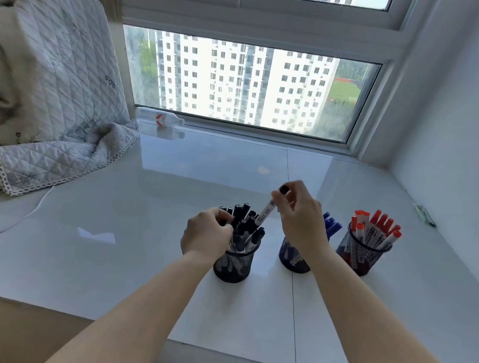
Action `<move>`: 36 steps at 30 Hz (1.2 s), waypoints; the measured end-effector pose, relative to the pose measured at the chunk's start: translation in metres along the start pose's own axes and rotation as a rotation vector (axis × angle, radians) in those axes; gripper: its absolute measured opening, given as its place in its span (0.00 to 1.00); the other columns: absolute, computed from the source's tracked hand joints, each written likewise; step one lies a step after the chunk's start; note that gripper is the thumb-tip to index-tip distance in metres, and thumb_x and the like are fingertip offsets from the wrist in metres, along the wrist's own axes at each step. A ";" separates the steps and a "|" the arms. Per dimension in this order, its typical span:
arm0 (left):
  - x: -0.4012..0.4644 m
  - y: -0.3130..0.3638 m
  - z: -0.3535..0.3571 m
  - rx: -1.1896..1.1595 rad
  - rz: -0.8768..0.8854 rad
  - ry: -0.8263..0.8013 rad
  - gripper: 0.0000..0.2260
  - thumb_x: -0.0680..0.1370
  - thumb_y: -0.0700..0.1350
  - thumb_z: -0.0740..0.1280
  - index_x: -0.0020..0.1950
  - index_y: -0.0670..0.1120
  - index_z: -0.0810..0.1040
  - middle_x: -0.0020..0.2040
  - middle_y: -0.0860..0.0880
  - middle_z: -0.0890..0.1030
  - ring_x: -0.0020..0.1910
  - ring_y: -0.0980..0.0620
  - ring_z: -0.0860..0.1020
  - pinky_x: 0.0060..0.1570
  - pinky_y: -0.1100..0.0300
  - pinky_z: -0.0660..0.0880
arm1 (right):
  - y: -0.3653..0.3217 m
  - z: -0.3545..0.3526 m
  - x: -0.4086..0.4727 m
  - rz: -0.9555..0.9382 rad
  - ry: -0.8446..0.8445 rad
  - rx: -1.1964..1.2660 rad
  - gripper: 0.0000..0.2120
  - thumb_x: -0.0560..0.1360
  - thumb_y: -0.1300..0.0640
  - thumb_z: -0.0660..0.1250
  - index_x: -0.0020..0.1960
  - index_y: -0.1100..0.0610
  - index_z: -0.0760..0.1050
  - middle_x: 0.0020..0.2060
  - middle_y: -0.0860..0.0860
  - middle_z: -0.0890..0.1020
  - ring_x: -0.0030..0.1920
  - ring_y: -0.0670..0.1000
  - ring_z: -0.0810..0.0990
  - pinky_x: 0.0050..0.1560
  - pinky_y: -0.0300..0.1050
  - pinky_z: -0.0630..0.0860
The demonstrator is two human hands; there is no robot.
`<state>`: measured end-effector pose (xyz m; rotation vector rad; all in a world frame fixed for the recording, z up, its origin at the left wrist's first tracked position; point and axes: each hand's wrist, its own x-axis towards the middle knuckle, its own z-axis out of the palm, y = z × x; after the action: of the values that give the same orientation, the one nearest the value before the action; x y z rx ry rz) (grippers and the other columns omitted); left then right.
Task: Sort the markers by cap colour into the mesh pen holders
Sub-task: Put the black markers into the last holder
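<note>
Three mesh pen holders stand in a row on the glossy white sill. The left holder is packed with black-capped markers. My left hand curls round the markers at that holder's left side. My right hand pinches a black-capped marker by its upper end, slanted with its lower end among the black markers. The middle holder carries blue-capped markers, partly hidden behind my right hand. The right holder is full of red-capped markers.
A quilted blanket hangs over the sill's left end, with a white cable trailing below it. A plastic bottle lies by the window frame. A small green object lies by the right wall.
</note>
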<state>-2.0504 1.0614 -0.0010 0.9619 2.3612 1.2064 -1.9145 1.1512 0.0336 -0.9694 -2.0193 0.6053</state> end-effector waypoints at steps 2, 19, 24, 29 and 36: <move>0.002 0.002 -0.003 -0.024 0.022 -0.017 0.05 0.71 0.45 0.67 0.42 0.56 0.79 0.43 0.54 0.83 0.45 0.51 0.79 0.47 0.57 0.77 | -0.001 -0.006 0.001 0.025 0.049 0.095 0.08 0.77 0.49 0.62 0.49 0.54 0.70 0.36 0.48 0.79 0.36 0.49 0.77 0.39 0.46 0.74; 0.012 0.018 -0.070 -0.419 0.224 0.462 0.09 0.74 0.52 0.69 0.39 0.49 0.74 0.37 0.49 0.80 0.36 0.52 0.76 0.41 0.62 0.70 | -0.010 -0.022 -0.001 0.711 0.128 0.996 0.04 0.78 0.61 0.59 0.50 0.60 0.71 0.36 0.53 0.78 0.34 0.47 0.75 0.32 0.37 0.72; 0.015 0.015 -0.073 -1.172 -0.311 0.306 0.08 0.75 0.47 0.68 0.39 0.46 0.73 0.30 0.53 0.75 0.22 0.61 0.73 0.32 0.65 0.74 | -0.010 -0.017 -0.004 0.767 -0.028 1.276 0.04 0.78 0.63 0.59 0.49 0.58 0.72 0.40 0.52 0.80 0.36 0.47 0.76 0.31 0.36 0.75; 0.008 0.008 -0.067 -1.658 -0.498 0.046 0.06 0.76 0.41 0.66 0.42 0.40 0.73 0.37 0.47 0.75 0.23 0.57 0.77 0.28 0.67 0.77 | -0.018 -0.013 -0.005 0.601 -0.154 1.066 0.09 0.75 0.67 0.62 0.53 0.57 0.71 0.44 0.52 0.84 0.45 0.48 0.81 0.44 0.42 0.75; 0.002 0.007 -0.053 -1.530 -0.375 -0.108 0.02 0.79 0.38 0.61 0.48 0.40 0.72 0.40 0.46 0.76 0.30 0.55 0.81 0.32 0.63 0.80 | -0.023 0.008 -0.015 0.306 -0.268 0.425 0.05 0.78 0.56 0.62 0.45 0.52 0.75 0.44 0.51 0.82 0.45 0.48 0.79 0.48 0.41 0.73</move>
<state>-2.0784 1.0343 0.0360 0.0205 0.8394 2.0294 -1.9250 1.1244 0.0379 -0.9771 -1.8609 1.3318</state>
